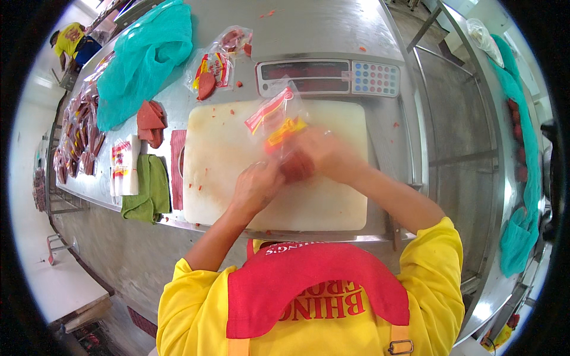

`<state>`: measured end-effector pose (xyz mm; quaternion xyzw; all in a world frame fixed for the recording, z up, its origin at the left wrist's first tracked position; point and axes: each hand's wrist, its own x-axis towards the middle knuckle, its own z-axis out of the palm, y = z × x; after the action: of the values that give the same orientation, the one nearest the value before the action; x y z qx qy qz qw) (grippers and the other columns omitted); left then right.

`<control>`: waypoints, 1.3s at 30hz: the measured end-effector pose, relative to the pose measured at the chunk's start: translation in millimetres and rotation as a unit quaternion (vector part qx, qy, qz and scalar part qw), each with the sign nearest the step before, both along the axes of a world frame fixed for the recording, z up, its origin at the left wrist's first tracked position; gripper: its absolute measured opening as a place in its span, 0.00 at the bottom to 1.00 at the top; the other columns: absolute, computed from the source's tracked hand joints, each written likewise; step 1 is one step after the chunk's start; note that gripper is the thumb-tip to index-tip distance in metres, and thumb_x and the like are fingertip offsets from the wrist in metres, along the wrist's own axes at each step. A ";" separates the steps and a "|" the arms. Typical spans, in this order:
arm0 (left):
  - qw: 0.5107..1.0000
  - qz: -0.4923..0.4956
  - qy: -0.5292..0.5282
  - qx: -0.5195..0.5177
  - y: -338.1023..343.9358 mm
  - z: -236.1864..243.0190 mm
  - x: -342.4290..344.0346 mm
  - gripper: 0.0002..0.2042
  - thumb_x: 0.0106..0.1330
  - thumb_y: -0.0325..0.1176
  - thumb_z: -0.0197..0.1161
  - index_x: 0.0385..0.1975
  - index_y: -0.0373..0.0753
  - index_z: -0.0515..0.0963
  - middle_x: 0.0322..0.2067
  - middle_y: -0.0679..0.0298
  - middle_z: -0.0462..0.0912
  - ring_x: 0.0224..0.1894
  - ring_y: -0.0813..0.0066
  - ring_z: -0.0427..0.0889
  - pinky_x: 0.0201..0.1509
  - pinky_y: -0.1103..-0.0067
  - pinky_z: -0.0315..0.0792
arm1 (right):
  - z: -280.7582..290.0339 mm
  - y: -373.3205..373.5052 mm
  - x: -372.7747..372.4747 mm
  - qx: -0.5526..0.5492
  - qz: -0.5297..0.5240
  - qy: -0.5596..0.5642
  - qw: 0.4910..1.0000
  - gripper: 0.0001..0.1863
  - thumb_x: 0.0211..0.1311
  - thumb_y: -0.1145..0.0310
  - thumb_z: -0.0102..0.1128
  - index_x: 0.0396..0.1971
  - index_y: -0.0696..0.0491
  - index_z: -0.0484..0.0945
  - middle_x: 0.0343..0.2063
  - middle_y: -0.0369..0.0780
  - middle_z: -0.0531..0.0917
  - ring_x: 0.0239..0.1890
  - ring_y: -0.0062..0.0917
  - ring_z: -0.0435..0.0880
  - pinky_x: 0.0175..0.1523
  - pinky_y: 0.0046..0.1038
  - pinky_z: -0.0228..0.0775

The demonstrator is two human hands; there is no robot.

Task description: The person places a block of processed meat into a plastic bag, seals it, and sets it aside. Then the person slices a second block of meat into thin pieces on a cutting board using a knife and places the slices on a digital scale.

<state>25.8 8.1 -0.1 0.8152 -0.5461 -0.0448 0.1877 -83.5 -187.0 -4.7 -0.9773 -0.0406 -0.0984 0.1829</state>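
Note:
Over the white cutting board (pixel 225 207), both my hands are at a clear printed plastic bag (pixel 278 118) and a stack of reddish meat slices (pixel 297 167). My left hand (pixel 259 185) is closed on the near left side of the slices. On the other side my right hand (pixel 329 153) is wrapped about the bag, its fingers partly smeared by motion. The slices sit at the bag's lower end; how far inside they are, I cannot tell. The bag's printed top points away from me, toward the scale.
A digital scale (pixel 326 78) stands beyond the board. To the left are loose meat slices (pixel 151 121), a stack of printed bags (pixel 123 166), a green cloth (pixel 146 190), filled bags (pixel 80 130) and teal netting (pixel 145 59). A filled bag (pixel 214 72) lies near the scale. Another person (pixel 71 44) bends at far left.

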 end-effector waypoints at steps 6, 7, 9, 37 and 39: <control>0.999 0.010 0.014 -0.031 4.4 -9.2 -1.6 0.09 0.58 0.30 0.57 0.35 0.35 0.71 0.26 0.53 0.74 0.27 0.52 0.78 0.31 0.63 0.74 | 7.8 -11.2 -19.0 0.234 -0.086 -0.029 0.968 0.40 0.42 0.69 0.68 0.59 0.57 0.61 0.53 0.51 0.68 0.58 0.46 0.66 0.63 0.39 0.60; 0.999 0.027 0.021 -0.023 5.2 -13.3 -4.7 0.08 0.58 0.30 0.57 0.35 0.35 0.71 0.26 0.53 0.74 0.26 0.52 0.77 0.31 0.63 0.74 | 7.1 -4.5 -21.8 0.217 -0.094 -0.009 0.972 0.44 0.39 0.68 0.70 0.60 0.57 0.59 0.54 0.52 0.66 0.59 0.47 0.64 0.64 0.40 0.59; 0.998 0.043 0.035 -0.027 5.5 -18.3 -9.5 0.08 0.58 0.30 0.57 0.34 0.34 0.71 0.26 0.52 0.74 0.27 0.51 0.77 0.31 0.63 0.73 | 3.7 9.4 -27.0 0.184 -0.113 0.031 0.976 0.52 0.34 0.67 0.75 0.63 0.57 0.54 0.57 0.53 0.62 0.61 0.49 0.61 0.65 0.41 0.56; 0.998 -0.055 0.008 -0.013 69.6 3.1 -6.0 0.07 0.51 0.26 0.60 0.26 0.36 0.69 0.24 0.54 0.72 0.29 0.55 0.75 0.31 0.63 0.71 | 5.9 99.7 -19.0 0.151 -0.161 -0.053 0.974 0.34 0.43 0.57 0.71 0.52 0.52 0.71 0.55 0.49 0.66 0.59 0.45 0.65 0.56 0.45 0.64; 0.998 -0.062 0.002 0.013 69.7 4.8 -3.2 0.10 0.50 0.30 0.62 0.28 0.36 0.69 0.28 0.54 0.73 0.33 0.54 0.75 0.35 0.62 0.71 | 9.2 89.2 -15.8 0.089 -0.122 -0.049 0.987 0.28 0.48 0.57 0.67 0.49 0.54 0.73 0.51 0.49 0.70 0.56 0.44 0.68 0.53 0.42 0.67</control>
<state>22.7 77.8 4.7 0.7821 -0.5946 -0.0653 0.1747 -99.3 -97.8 4.5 -0.9487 0.0786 -0.1709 0.2541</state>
